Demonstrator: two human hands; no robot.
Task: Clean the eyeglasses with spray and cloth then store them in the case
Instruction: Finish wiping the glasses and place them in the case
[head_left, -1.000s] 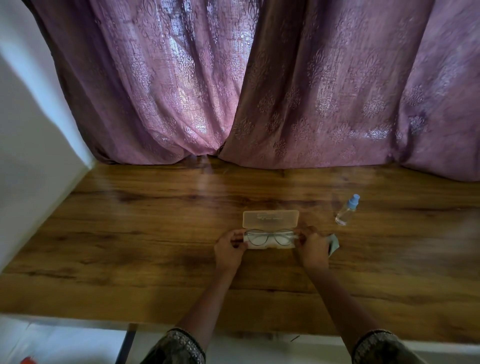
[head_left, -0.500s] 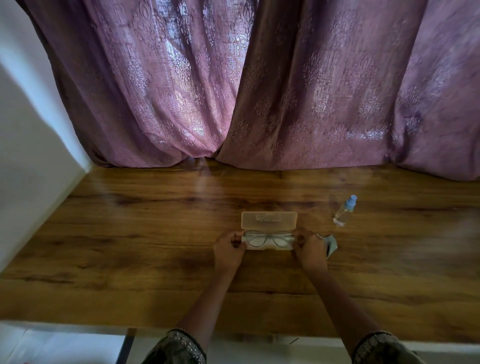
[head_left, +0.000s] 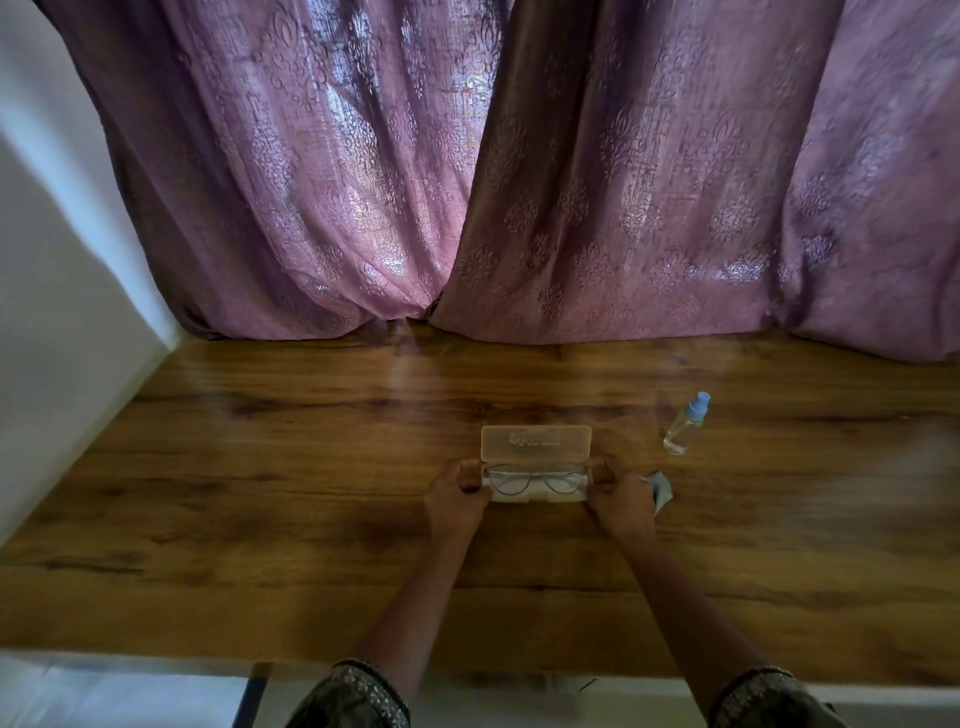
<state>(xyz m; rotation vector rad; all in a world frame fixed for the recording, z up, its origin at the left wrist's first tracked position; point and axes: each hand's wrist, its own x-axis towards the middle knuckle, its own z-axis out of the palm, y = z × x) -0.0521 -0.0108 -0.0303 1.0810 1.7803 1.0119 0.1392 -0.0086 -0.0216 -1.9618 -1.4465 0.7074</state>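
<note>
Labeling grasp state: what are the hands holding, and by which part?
Apparently the eyeglasses, lying in the open case: left hand pinches the frame's left end, right hand its right end.

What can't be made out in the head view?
All in the head view:
- Eyeglasses ends: covered by left hand and right hand.
- Cloth: mostly behind right hand.
- Case lid print: too small, blurred.
- Spray bottle fill level: too small.

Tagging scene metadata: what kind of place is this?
Likely a home room by a window: wood-grain table pushed up to patterned purple curtains with daylight glowing through, plain white wall on the left.
</note>
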